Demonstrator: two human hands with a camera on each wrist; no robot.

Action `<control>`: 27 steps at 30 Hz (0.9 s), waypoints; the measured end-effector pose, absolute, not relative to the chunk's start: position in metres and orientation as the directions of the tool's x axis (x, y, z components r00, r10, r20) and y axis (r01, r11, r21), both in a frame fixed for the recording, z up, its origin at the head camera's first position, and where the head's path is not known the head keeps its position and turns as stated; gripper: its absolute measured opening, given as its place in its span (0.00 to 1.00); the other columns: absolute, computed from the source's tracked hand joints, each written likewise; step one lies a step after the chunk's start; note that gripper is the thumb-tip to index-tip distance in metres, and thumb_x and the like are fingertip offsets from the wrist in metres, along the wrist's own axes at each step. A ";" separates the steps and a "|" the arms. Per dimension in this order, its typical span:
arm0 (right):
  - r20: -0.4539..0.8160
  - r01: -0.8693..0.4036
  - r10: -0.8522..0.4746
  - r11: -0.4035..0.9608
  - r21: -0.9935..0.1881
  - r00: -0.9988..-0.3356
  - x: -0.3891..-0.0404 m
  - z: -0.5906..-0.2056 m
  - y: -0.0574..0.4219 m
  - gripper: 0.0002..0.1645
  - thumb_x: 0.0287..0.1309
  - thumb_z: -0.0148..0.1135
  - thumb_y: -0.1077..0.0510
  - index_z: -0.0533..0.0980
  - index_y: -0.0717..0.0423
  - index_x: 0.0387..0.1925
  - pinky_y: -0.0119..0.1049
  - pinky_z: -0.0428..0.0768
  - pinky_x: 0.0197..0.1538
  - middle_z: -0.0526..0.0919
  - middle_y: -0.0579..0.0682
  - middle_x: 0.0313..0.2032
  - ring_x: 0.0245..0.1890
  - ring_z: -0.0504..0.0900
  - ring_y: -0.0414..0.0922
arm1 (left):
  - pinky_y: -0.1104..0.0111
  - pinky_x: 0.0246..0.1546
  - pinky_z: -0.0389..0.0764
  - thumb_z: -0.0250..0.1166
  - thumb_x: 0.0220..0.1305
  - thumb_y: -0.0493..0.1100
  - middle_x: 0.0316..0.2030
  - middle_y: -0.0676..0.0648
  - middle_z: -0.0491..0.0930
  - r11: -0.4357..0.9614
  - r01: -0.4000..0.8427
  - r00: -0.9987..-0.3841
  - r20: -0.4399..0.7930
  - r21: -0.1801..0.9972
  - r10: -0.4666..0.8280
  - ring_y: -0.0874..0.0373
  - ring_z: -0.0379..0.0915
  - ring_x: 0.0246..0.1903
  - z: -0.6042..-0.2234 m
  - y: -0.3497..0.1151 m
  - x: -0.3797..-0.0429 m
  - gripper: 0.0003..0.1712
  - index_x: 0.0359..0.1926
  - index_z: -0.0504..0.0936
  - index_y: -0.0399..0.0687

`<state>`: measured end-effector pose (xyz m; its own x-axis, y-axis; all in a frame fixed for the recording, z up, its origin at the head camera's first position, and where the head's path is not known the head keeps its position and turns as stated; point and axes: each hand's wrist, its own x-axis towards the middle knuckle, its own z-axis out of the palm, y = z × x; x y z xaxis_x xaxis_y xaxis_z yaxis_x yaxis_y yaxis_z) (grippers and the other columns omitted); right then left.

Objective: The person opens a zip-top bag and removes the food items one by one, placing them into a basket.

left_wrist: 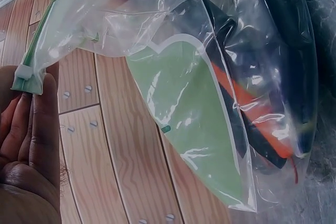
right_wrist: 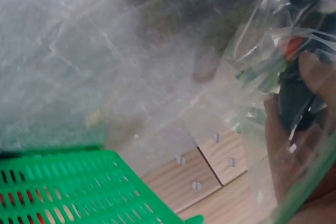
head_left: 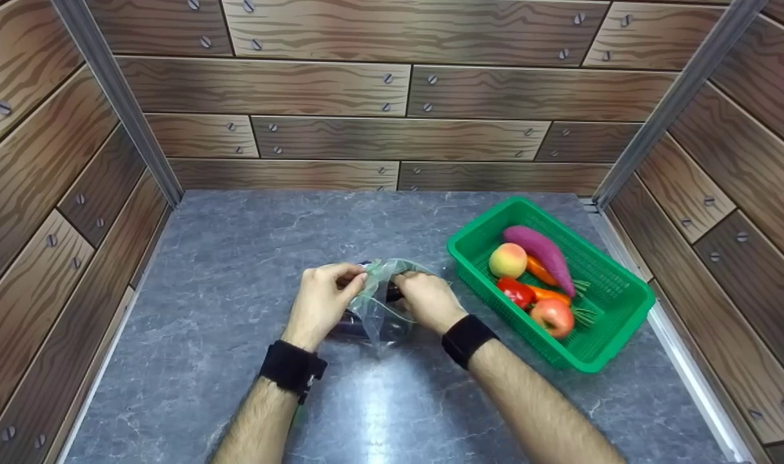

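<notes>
A clear zip bag (head_left: 374,316) with a green zip edge and a green printed patch lies between the hands. My left hand (head_left: 324,296) pinches its upper edge by the white zip slider (left_wrist: 23,72). Through the mouth of the bag reaches my right hand (head_left: 429,299), its fingers curled round a dark glossy vegetable (right_wrist: 296,100); its exact kind is hard to tell. Other dark, long contents (head_left: 350,325) show through the plastic, along with an orange carrot-like piece (left_wrist: 257,116).
Right of the bag stands a green plastic basket (head_left: 614,258). It holds a purple sweet potato (head_left: 540,251), a peach (head_left: 508,260), a red pepper (head_left: 516,292), carrots (head_left: 550,295) and an apple (head_left: 552,318). Wood-patterned walls (head_left: 327,90) enclose the grey tabletop (head_left: 237,238).
</notes>
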<state>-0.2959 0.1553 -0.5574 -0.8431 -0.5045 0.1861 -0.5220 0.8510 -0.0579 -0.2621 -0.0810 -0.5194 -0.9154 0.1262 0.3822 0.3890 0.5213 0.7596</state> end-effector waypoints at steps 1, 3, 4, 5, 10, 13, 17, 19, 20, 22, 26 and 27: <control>0.198 -0.525 -0.508 0.850 -0.043 -0.839 -0.295 -0.556 0.156 0.15 0.66 0.86 0.61 0.86 0.56 0.47 0.61 0.96 0.39 0.95 0.58 0.42 0.41 0.96 0.63 | 0.60 0.45 0.98 0.77 0.81 0.39 0.40 0.47 0.99 0.523 0.389 -0.915 0.382 0.759 0.126 0.57 0.95 0.38 -0.519 -0.081 -0.262 0.06 0.50 0.99 0.44; 0.216 -0.530 -0.513 0.848 -0.026 -0.831 -0.293 -0.552 0.157 0.15 0.65 0.86 0.63 0.86 0.55 0.48 0.61 0.96 0.37 0.95 0.57 0.42 0.39 0.96 0.63 | 0.62 0.44 0.98 0.78 0.81 0.40 0.40 0.47 0.99 0.526 0.382 -0.919 0.375 0.760 0.125 0.57 0.95 0.37 -0.519 -0.082 -0.262 0.06 0.51 0.99 0.44; 0.222 -0.532 -0.515 0.847 -0.017 -0.828 -0.292 -0.550 0.157 0.16 0.64 0.86 0.63 0.86 0.54 0.48 0.61 0.96 0.36 0.95 0.56 0.42 0.39 0.96 0.62 | 0.62 0.44 0.97 0.78 0.81 0.40 0.40 0.47 0.99 0.527 0.378 -0.921 0.370 0.762 0.125 0.58 0.95 0.37 -0.519 -0.082 -0.262 0.06 0.51 0.99 0.44; 0.224 -0.533 -0.517 0.846 -0.017 -0.826 -0.290 -0.548 0.158 0.16 0.64 0.86 0.63 0.86 0.54 0.49 0.61 0.96 0.36 0.95 0.56 0.42 0.39 0.96 0.62 | 0.63 0.44 0.97 0.77 0.81 0.40 0.39 0.48 0.98 0.528 0.374 -0.922 0.366 0.763 0.124 0.58 0.94 0.37 -0.519 -0.082 -0.262 0.06 0.51 0.99 0.44; 0.220 -0.534 -0.514 0.845 -0.036 -0.829 -0.286 -0.537 0.159 0.19 0.64 0.88 0.59 0.88 0.55 0.51 0.62 0.96 0.38 0.96 0.57 0.42 0.40 0.96 0.63 | 0.64 0.43 0.97 0.77 0.81 0.40 0.39 0.48 0.98 0.527 0.376 -0.922 0.367 0.762 0.127 0.59 0.94 0.37 -0.518 -0.083 -0.263 0.07 0.51 0.99 0.44; 0.234 -0.540 -0.519 0.841 -0.028 -0.822 -0.284 -0.533 0.162 0.20 0.65 0.89 0.56 0.88 0.55 0.53 0.62 0.95 0.38 0.96 0.57 0.42 0.39 0.96 0.63 | 0.64 0.43 0.97 0.77 0.81 0.40 0.39 0.47 0.98 0.522 0.391 -0.914 0.385 0.758 0.126 0.58 0.94 0.37 -0.518 -0.083 -0.262 0.06 0.51 0.98 0.44; 0.264 -0.548 -0.528 0.837 0.001 -0.807 -0.281 -0.528 0.166 0.20 0.66 0.88 0.53 0.88 0.53 0.54 0.60 0.95 0.37 0.97 0.56 0.43 0.38 0.96 0.63 | 0.64 0.43 0.96 0.78 0.80 0.39 0.39 0.47 0.98 0.518 0.404 -0.908 0.400 0.754 0.125 0.57 0.94 0.37 -0.517 -0.083 -0.262 0.06 0.50 0.99 0.43; 0.271 -0.550 -0.530 0.835 0.001 -0.804 -0.280 -0.526 0.169 0.20 0.66 0.88 0.53 0.87 0.53 0.53 0.60 0.95 0.38 0.97 0.56 0.44 0.39 0.96 0.62 | 0.64 0.43 0.96 0.78 0.80 0.39 0.39 0.47 0.98 0.517 0.407 -0.906 0.405 0.753 0.124 0.57 0.95 0.37 -0.516 -0.083 -0.262 0.06 0.50 0.99 0.43; 0.272 -0.550 -0.530 0.835 0.001 -0.803 -0.279 -0.525 0.171 0.20 0.65 0.88 0.53 0.87 0.53 0.52 0.60 0.95 0.38 0.97 0.56 0.45 0.39 0.96 0.62 | 0.64 0.44 0.96 0.78 0.80 0.39 0.39 0.47 0.99 0.518 0.409 -0.905 0.407 0.752 0.124 0.57 0.95 0.38 -0.516 -0.083 -0.262 0.06 0.50 0.99 0.43; 0.278 -0.554 -0.530 0.832 -0.010 -0.801 -0.278 -0.523 0.174 0.20 0.64 0.89 0.55 0.87 0.54 0.52 0.60 0.95 0.40 0.96 0.56 0.45 0.40 0.96 0.62 | 0.65 0.43 0.96 0.78 0.80 0.39 0.39 0.47 0.99 0.518 0.409 -0.905 0.409 0.751 0.121 0.57 0.95 0.37 -0.517 -0.083 -0.262 0.06 0.50 0.99 0.43; 0.306 -0.562 -0.529 0.827 -0.023 -0.792 -0.277 -0.520 0.182 0.19 0.64 0.88 0.59 0.88 0.55 0.52 0.59 0.96 0.43 0.97 0.56 0.46 0.43 0.96 0.61 | 0.67 0.43 0.95 0.77 0.81 0.39 0.39 0.48 0.98 0.519 0.410 -0.904 0.410 0.750 0.120 0.58 0.94 0.37 -0.516 -0.083 -0.263 0.06 0.50 0.99 0.44; 0.315 -0.565 -0.530 0.824 -0.026 -0.787 -0.277 -0.519 0.185 0.20 0.64 0.88 0.59 0.88 0.55 0.53 0.59 0.96 0.44 0.97 0.56 0.46 0.43 0.97 0.60 | 0.67 0.43 0.95 0.77 0.81 0.39 0.39 0.48 0.98 0.519 0.410 -0.904 0.410 0.750 0.121 0.58 0.94 0.37 -0.516 -0.083 -0.263 0.06 0.50 0.99 0.44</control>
<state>-0.2768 0.1845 -0.5186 -0.7872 -0.5300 0.3152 -0.5653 0.8245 -0.0255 -0.2633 -0.0833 -0.5160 -0.9038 0.1212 0.4105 0.4101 0.5193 0.7498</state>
